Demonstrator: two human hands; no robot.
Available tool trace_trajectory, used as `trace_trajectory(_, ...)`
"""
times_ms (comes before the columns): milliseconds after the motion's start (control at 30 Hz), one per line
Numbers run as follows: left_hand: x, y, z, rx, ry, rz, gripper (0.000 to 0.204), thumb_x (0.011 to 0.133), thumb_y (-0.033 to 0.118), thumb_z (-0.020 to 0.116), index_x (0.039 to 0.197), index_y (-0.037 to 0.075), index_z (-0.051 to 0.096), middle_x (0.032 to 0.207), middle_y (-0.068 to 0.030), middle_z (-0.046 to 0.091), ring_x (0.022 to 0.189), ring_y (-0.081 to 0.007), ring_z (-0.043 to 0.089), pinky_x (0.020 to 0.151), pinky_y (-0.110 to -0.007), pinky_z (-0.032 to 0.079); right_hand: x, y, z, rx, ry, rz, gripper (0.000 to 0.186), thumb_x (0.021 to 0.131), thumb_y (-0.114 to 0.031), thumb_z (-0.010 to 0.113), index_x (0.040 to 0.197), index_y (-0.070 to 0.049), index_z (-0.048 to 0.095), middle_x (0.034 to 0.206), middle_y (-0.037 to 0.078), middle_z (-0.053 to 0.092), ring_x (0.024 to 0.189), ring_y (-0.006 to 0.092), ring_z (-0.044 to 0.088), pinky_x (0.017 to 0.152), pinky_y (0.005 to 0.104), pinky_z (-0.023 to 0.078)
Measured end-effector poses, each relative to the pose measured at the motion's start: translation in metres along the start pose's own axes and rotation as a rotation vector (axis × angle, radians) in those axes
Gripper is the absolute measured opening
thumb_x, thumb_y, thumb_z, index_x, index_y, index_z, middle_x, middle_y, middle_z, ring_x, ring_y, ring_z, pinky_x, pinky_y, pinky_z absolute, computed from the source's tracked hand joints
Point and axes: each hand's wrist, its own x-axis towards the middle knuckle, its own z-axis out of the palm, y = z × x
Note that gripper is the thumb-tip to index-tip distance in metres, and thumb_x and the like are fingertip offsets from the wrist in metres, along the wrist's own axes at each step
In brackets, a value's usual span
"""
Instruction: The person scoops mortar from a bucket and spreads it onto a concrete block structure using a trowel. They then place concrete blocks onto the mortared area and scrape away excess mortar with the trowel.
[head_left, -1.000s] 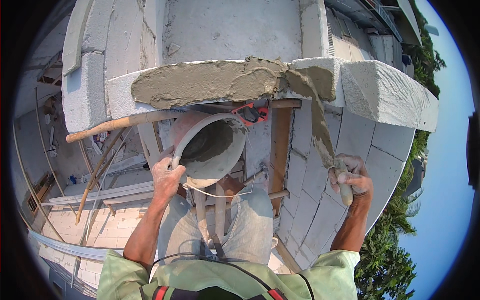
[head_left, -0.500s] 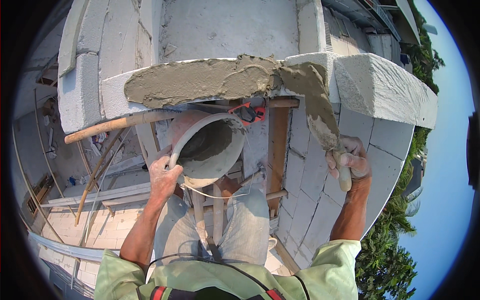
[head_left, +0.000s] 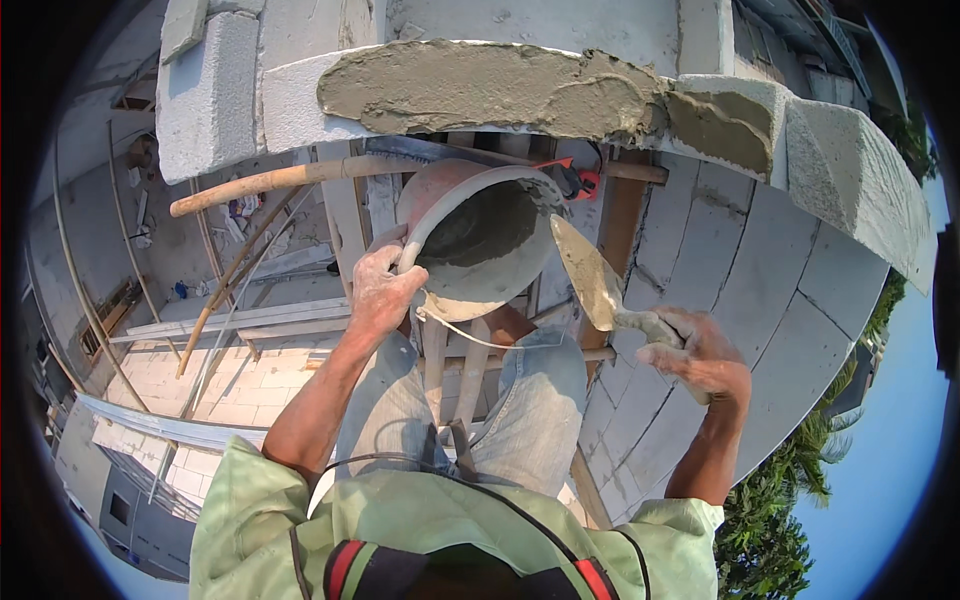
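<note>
My left hand (head_left: 383, 283) is closed on the rim of a pale bucket (head_left: 510, 277), which is tilted with its mouth toward me. Grey wet mortar (head_left: 485, 225) lines the inside of the bucket. In my right hand (head_left: 700, 352) is the handle of a pointed trowel (head_left: 588, 275), its mortar-smeared blade just right of the bucket's mouth. Beyond both hands, a thick bed of mortar (head_left: 490, 85) covers the top of the white block wall (head_left: 290, 105). A thinner patch of mortar (head_left: 725, 125) lies on the block at its right end.
A handsaw with a red-and-black handle (head_left: 573, 180) lies behind the bucket. A wooden pole (head_left: 270, 187) juts out at left. A rough white block (head_left: 850, 175) sits on the wall at right, above a block wall face (head_left: 740, 250). Scaffold poles and a lower floor show at left.
The trowel has come off the wall's right end and swung down left toward the bucket. A flattened mortar patch now shows there. My view has shifted, moving the wall up and right.
</note>
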Motion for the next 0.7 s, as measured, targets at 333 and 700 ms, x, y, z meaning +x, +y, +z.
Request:
trace_trajectory(333,0.001,0.008,0.015,-0.039,-0.006,-0.021,0.025,0.071,0.018,0.071,0.07,-0.004,0.059,0.061,-0.0097,0.053,0.058,-0.0175,0.049,0.058,-0.037,0.042,0.166,0.021,0.127,-1.352,0.43,-0.274,0.028,0.069,-0.011,0.073,0.093,0.003,0.067,0.085,0.016,0.066,0.081,0.027,0.07,0.06,0.04,0.056)
trace_trajectory(700,0.002,0.009,0.017,-0.058,0.053,-0.124,0.029,0.068,0.018,0.075,0.067,-0.008,0.062,0.062,-0.0065,0.057,0.058,-0.0131,0.05,0.054,-0.032,0.04,0.198,0.071,0.175,-1.226,0.633,-0.439,0.026,0.069,-0.011,0.071,0.089,0.005,0.067,0.077,0.014,0.064,0.073,0.0256,0.068,0.055,0.0371,0.054)
